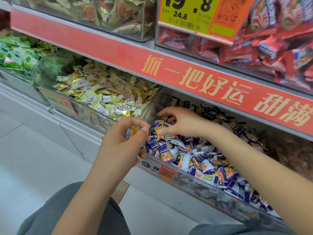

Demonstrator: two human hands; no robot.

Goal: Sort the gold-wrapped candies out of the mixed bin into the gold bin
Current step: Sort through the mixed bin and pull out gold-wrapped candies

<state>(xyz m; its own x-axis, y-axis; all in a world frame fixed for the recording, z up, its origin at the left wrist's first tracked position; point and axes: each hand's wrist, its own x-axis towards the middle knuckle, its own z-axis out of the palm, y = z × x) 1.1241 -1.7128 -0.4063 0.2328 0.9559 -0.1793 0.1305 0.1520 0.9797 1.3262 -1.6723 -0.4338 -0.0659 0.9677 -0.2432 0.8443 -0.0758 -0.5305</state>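
1. Green-wrapped sweets (15, 53) fill the compartment farthest left of the gold bin, beyond a clear divider.
2. Gold bin (64, 106): a clear-walled compartment heaped with gold-wrapped candies (108, 95). An orange label sits on its front wall; its top is open below the red shelf strip (186, 77).
3. Left hand (123, 141): held just in front of the wall shared by the gold bin and the mixed bin, outside the front edge. Its fingers curl round orange-and-purple wrapped candies (130, 133); whether any is gold-wrapped cannot be told.
4. Mixed bin (169, 173): directly right of the gold bin, heaped with purple-and-white wrapped candies (194, 158), with dark wrappers toward the back. A price label covers part of its front wall.
5. Right hand (179, 122): inside the mixed bin near its left wall, above the heap. The fingers are spread and bent, and thumb and finger pinch an orange-ended candy (160, 134) lying at the top of the heap.
6. Overhead, the red shelf strip limits room above both bins; above it, right of the gold bin, hang a yellow price tag (194, 14) and a bin of red-wrapped sweets (271, 48).
7. Below the gold bin lie pale floor tiles (33, 158) and the person's grey-clad knees (67, 209).
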